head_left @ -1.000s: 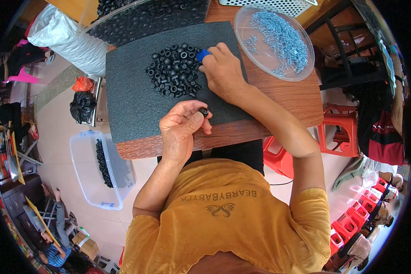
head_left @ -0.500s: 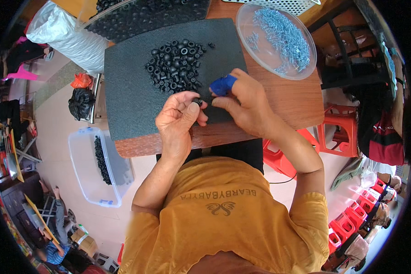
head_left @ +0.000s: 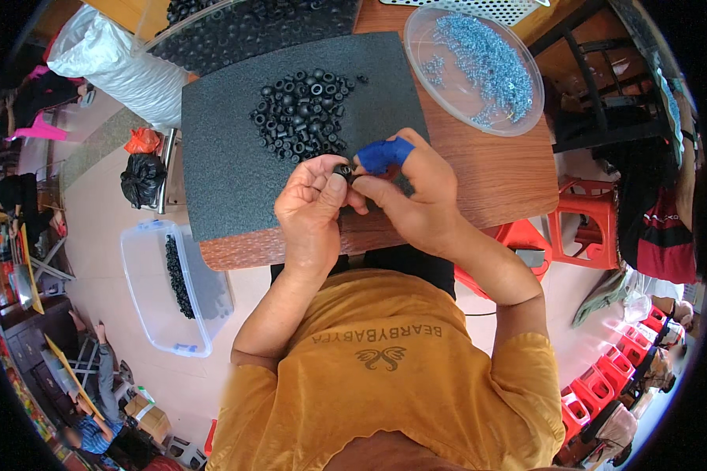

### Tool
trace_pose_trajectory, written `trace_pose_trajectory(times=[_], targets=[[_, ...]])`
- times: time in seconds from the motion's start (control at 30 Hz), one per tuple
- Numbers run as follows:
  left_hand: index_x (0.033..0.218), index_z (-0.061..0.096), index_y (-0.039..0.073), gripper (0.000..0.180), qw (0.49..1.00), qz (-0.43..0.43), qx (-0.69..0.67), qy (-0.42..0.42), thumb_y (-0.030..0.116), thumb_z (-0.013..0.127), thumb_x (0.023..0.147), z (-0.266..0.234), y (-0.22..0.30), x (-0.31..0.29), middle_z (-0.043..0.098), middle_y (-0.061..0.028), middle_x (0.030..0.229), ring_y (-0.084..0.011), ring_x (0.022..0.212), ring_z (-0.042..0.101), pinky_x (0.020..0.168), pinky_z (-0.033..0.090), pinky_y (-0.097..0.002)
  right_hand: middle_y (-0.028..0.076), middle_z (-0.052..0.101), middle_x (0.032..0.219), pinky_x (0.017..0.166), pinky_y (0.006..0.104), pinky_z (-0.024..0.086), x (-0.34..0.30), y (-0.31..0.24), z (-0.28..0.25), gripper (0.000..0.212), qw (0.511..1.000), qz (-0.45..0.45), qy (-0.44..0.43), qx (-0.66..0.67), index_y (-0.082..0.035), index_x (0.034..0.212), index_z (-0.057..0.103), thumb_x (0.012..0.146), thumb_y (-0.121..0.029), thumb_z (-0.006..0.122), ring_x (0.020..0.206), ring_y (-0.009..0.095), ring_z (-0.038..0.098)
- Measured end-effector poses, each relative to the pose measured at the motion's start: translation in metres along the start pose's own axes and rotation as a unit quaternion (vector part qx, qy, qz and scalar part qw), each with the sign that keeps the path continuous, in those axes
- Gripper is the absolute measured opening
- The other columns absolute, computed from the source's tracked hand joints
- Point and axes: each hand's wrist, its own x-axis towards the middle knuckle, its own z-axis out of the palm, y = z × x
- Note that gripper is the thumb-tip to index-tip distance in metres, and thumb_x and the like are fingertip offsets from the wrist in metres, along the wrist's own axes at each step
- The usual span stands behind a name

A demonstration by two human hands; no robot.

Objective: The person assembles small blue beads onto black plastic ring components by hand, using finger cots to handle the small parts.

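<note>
My left hand (head_left: 310, 206) pinches a small round black cap (head_left: 342, 169) between thumb and fingers, just above the near edge of a dark foam mat (head_left: 220, 173). My right hand (head_left: 416, 184), with blue wrap (head_left: 383, 155) around its index finger, closes thumb and index finger at the cap's right side. Whatever sits between those right fingertips is too small and covered to make out. Beyond both hands, a heap of similar black caps (head_left: 302, 114) lies loose on the mat.
A round clear tray (head_left: 457, 110) of small bluish metal pieces stands on the wooden table (head_left: 495, 177) at right. A clear bin (head_left: 251, 31) of black parts is at the back. Another clear box (head_left: 145, 314) rests on the floor left; red stools (head_left: 585, 228) stand right.
My right hand has moved left and its fingertips now meet the cap in my left hand. The left hand has shifted slightly right, still pinching the cap.
</note>
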Motion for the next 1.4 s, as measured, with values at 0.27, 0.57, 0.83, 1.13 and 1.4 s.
trace_pose_trajectory(times=[0.27,0.57,0.83,1.13,1.4], targets=[[0.106,0.055,-0.005,0.019,0.999,-0.032,-0.026,-0.025,0.006,0.054,0.09,-0.002,0.005,-0.001,0.063,-0.0121,0.087,-0.0159,0.068,0.061,0.059,0.052,-0.0284,0.007,0.061,0.081,0.06,0.0248,0.048,0.006,-0.004,-0.006,0.02,0.982,0.141,0.004,0.123,0.0,0.091,0.059,0.074,-0.005,0.07,0.069,0.011,0.059],[0.106,0.054,-0.003,0.018,0.998,-0.044,0.003,-0.044,0.007,0.053,0.092,-0.003,0.006,-0.004,0.062,-0.0118,0.087,-0.014,0.066,0.059,0.058,0.051,-0.0257,0.005,0.064,0.082,0.063,0.023,0.048,0.005,-0.002,-0.006,0.018,0.945,0.242,-0.017,0.22,0.001,0.091,0.06,0.076,-0.004,0.069,0.071,0.008,0.059],[0.107,0.052,-0.004,0.023,0.997,-0.064,0.01,-0.037,0.01,0.056,0.09,-0.003,0.001,-0.005,0.061,-0.011,0.084,-0.0162,0.064,0.059,0.057,0.05,-0.0282,0.005,0.064,0.079,0.063,0.0232,0.049,-0.001,0.001,-0.002,0.017,0.954,0.223,-0.001,0.2,0.001,0.091,0.06,0.077,-0.004,0.068,0.071,0.008,0.06],[0.107,0.052,-0.004,0.02,0.997,-0.062,0.004,-0.034,0.01,0.054,0.092,0.0,-0.001,-0.007,0.061,-0.0103,0.085,-0.0125,0.064,0.058,0.056,0.049,-0.0245,0.004,0.062,0.078,0.063,0.0232,0.048,-0.007,0.002,0.003,0.018,0.94,0.244,0.015,0.237,0.0,0.094,0.059,0.078,-0.003,0.067,0.07,0.007,0.058],[0.109,0.052,-0.005,0.023,0.996,0.019,0.087,-0.03,0.009,0.054,0.092,-0.002,-0.008,-0.009,0.061,-0.0098,0.087,-0.0105,0.065,0.058,0.055,0.049,-0.0216,0.003,0.06,0.079,0.062,0.0227,0.046,-0.011,0.004,0.01,0.014,0.941,0.246,0.036,0.228,-0.001,0.089,0.06,0.077,-0.002,0.067,0.07,0.007,0.056]])
